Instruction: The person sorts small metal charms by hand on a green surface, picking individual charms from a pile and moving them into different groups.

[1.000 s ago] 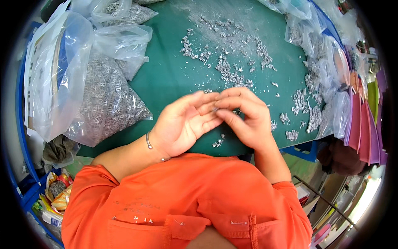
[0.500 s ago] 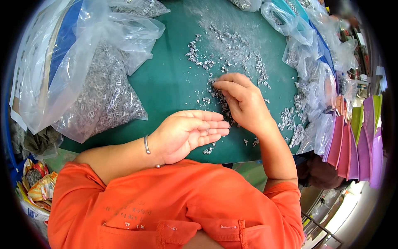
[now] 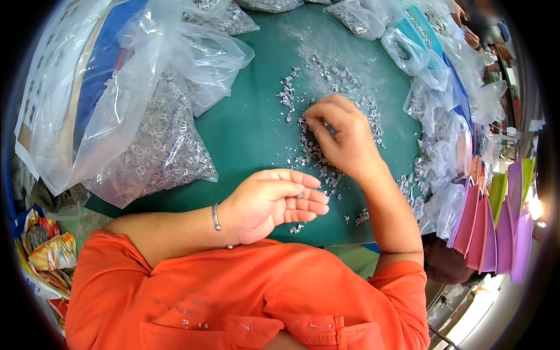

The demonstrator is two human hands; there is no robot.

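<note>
Small grey metal pieces (image 3: 313,149) lie in a loose heap on the green tabletop (image 3: 245,128). Over the heap's left side is my right hand (image 3: 344,131), thumb and forefinger brought together; whatever is at their tips is too small to make out. Nearer to me, my left hand (image 3: 262,204) rests palm up with its fingers stretched out. One tiny grey piece (image 3: 300,196) lies on those fingers by the thumb tip. A metal bangle (image 3: 216,217) circles my left wrist.
A large clear plastic bag (image 3: 169,134) full of metal pieces stands at the left. More filled bags (image 3: 434,143) line the right side, beside pink and purple plastic bins (image 3: 475,233). Scattered pieces (image 3: 412,195) lie near the right edge. Part of another person's hand (image 3: 471,38) shows far right.
The view has shifted a little, moving the table and bags within it. My right hand's fingers have curled closer together over the heap. My left hand stays palm up.
</note>
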